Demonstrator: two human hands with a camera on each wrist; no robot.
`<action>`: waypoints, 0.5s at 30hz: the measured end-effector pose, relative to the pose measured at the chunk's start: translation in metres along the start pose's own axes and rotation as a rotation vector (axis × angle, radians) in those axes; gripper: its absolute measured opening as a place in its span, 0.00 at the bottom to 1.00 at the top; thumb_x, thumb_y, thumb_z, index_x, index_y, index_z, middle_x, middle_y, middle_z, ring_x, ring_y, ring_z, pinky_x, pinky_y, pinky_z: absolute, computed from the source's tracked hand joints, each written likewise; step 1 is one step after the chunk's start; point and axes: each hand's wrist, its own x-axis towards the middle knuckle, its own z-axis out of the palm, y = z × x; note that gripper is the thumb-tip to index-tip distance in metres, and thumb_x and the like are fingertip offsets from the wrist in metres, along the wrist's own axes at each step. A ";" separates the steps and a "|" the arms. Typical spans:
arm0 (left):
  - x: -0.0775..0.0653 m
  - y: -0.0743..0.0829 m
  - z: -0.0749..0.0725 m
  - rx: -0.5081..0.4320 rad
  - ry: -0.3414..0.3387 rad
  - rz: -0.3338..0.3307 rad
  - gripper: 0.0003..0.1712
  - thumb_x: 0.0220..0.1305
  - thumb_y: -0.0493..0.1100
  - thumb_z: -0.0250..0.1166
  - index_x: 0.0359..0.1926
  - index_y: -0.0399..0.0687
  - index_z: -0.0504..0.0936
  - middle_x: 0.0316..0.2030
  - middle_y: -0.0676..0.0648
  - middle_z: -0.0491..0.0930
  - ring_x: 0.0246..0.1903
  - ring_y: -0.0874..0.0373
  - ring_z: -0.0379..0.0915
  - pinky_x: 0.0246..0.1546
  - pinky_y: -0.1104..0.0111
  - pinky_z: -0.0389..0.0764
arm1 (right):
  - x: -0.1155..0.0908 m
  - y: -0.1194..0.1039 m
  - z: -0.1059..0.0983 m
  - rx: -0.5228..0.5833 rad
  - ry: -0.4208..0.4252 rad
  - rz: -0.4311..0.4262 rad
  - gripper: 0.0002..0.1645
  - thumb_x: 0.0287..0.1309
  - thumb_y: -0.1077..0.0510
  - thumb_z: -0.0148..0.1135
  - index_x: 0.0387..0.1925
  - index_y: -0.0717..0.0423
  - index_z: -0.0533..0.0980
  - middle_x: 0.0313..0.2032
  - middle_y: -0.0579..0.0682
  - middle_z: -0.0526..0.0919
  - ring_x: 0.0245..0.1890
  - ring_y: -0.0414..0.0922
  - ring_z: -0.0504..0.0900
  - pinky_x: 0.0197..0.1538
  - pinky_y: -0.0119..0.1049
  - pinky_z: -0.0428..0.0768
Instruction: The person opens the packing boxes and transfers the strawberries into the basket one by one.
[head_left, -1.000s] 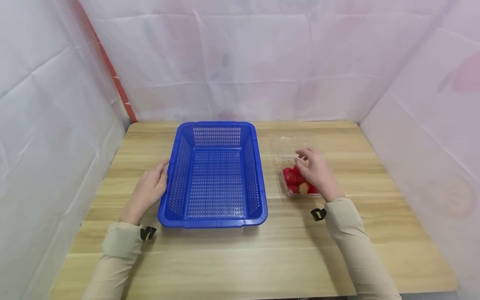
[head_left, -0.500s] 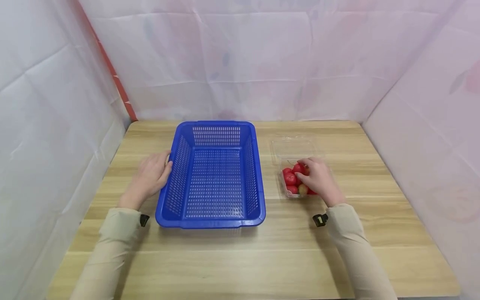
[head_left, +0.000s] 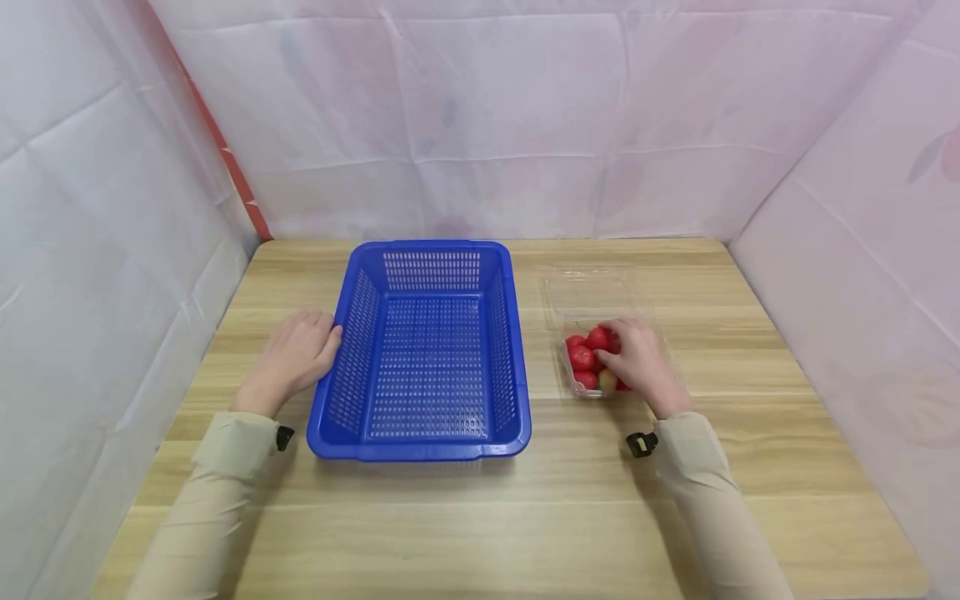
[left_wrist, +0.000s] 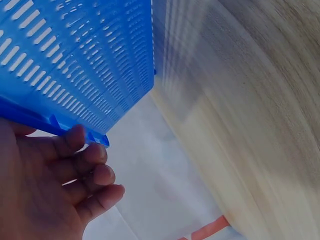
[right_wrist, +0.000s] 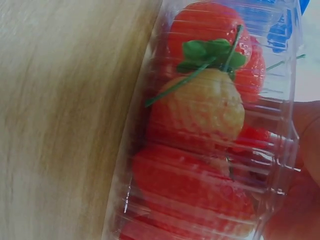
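Note:
My left hand (head_left: 298, 354) is at the left rim of a blue perforated plastic basket (head_left: 420, 451). In the left wrist view its curled fingers (left_wrist: 86, 169) come against the underside of the rim, while the thumb is largely hidden. On the right, my right hand (head_left: 637, 358) reaches into an open clear plastic clamshell box (head_left: 588, 393). Its thumb and fingers curl around a red strawberry (head_left: 597, 338) among several others. Through the box wall, the right wrist view shows a pale-topped strawberry (right_wrist: 207, 102) with green leaves and stem; the fingertips are hidden behind the fruit.
The box's clear lid (head_left: 588, 293) lies folded back behind it. A wooden table (head_left: 480, 542) carries everything, with white patterned sheeting (head_left: 510, 125) rising behind and at both sides. A strip of table separates basket and box.
My right hand has come down into the box, its thumb and fingers closing around a strawberry. My left hand has settled on the rim, and the basket has shifted slightly left.

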 end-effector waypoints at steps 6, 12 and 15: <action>0.001 -0.002 0.003 -0.044 -0.056 -0.022 0.19 0.72 0.47 0.40 0.29 0.43 0.70 0.24 0.45 0.69 0.29 0.47 0.67 0.34 0.56 0.66 | -0.002 -0.003 -0.005 0.042 -0.009 0.043 0.22 0.47 0.66 0.68 0.47 0.65 0.75 0.41 0.64 0.79 0.40 0.58 0.76 0.43 0.52 0.74; 0.001 -0.005 0.004 -0.075 -0.104 -0.034 0.19 0.73 0.48 0.38 0.29 0.45 0.68 0.23 0.47 0.67 0.27 0.50 0.65 0.31 0.59 0.64 | -0.002 -0.009 -0.012 0.069 0.009 0.042 0.22 0.48 0.67 0.66 0.48 0.65 0.74 0.40 0.64 0.80 0.34 0.57 0.82 0.39 0.52 0.78; 0.001 -0.005 0.003 -0.083 -0.103 -0.033 0.19 0.73 0.48 0.38 0.30 0.45 0.68 0.23 0.47 0.67 0.27 0.50 0.65 0.31 0.60 0.64 | 0.001 -0.015 -0.016 0.093 0.034 0.031 0.22 0.49 0.66 0.66 0.48 0.66 0.74 0.38 0.63 0.81 0.34 0.56 0.81 0.39 0.51 0.78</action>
